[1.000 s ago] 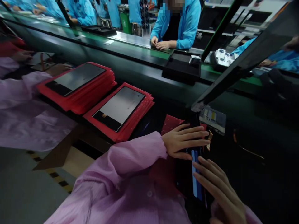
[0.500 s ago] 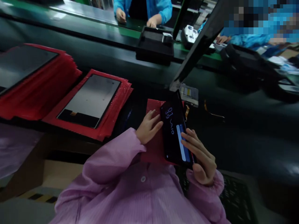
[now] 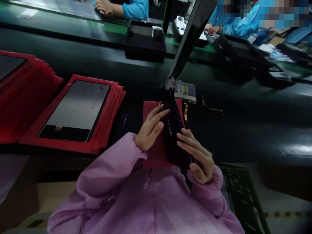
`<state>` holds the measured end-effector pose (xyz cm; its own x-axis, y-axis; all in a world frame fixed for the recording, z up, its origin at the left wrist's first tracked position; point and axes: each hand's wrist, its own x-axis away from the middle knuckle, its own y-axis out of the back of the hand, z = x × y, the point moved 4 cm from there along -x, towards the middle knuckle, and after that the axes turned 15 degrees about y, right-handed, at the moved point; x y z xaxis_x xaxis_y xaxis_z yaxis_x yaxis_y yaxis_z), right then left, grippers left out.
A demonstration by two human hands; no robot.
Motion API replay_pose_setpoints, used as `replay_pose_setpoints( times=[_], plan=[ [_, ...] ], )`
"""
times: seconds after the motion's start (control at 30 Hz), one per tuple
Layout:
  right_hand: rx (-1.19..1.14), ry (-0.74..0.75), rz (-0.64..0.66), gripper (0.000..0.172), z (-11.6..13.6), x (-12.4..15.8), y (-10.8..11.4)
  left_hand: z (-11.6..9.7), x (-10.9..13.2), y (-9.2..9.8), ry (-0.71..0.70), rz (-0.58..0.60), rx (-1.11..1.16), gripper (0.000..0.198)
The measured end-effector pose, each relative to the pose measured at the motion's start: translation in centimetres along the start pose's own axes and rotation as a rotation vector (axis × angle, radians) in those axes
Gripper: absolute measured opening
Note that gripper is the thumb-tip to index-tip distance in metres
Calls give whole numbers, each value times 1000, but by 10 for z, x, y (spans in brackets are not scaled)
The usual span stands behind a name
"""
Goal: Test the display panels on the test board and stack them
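Note:
A dark screen panel (image 3: 174, 143) showing the white letters VAIO stands tilted over a red sheet (image 3: 156, 152) in front of my body. My right hand (image 3: 198, 154) grips its right edge, fingers on the face and thumb at the lower edge. My left hand (image 3: 151, 126) has its fingers spread, the fingertips at the panel's upper left; whether they touch it I cannot tell. Right behind the panel lie a small metal-framed board (image 3: 185, 92) and a short orange flex strip (image 3: 186, 112).
Left of me, a grey panel (image 3: 78, 104) lies on stacked red sleeves (image 3: 102, 130), beside a taller red stack (image 3: 24, 100). A slanted metal post (image 3: 187, 42) rises behind the board. Another flex cable (image 3: 211, 108) lies right. Black trays (image 3: 146, 39) and people in blue are across the bench.
The clock digits and blue-white box on the panel have gone, leaving VAIO. My left hand's fingers now overlap the panel's upper left. The whole view has shifted.

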<state>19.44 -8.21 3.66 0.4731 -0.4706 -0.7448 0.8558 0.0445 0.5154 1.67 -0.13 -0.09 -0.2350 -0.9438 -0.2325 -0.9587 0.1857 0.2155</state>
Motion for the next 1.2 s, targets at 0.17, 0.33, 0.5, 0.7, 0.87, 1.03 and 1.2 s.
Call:
replay_pose_setpoints(
  times=[0.17, 0.33, 0.5, 0.7, 0.87, 1.03, 1.2],
  plan=[
    [-10, 13, -5, 50, 0, -1, -1, 42, -63, 8, 280, -182, 221, 63],
    [183, -6, 6, 53, 7, 5, -7, 69, -99, -15, 409, 153, 416, 82],
    [525, -220, -273, 60, 17, 22, -16, 67, -98, -19, 375, 160, 478, 88],
    [545, -401, -360, 65, 13, 28, -15, 65, -94, -11, 410, 79, 466, 89],
    [418, -434, -282, 63, 12, 24, -5, 69, -91, -10, 418, 53, 449, 87],
    [295, -458, -154, 53, 14, 21, 9, 75, -89, -13, 458, 49, 449, 86],
    [211, -479, -77, 47, 19, 12, 25, 78, -90, -13, 445, 34, 502, 86]
  ],
)
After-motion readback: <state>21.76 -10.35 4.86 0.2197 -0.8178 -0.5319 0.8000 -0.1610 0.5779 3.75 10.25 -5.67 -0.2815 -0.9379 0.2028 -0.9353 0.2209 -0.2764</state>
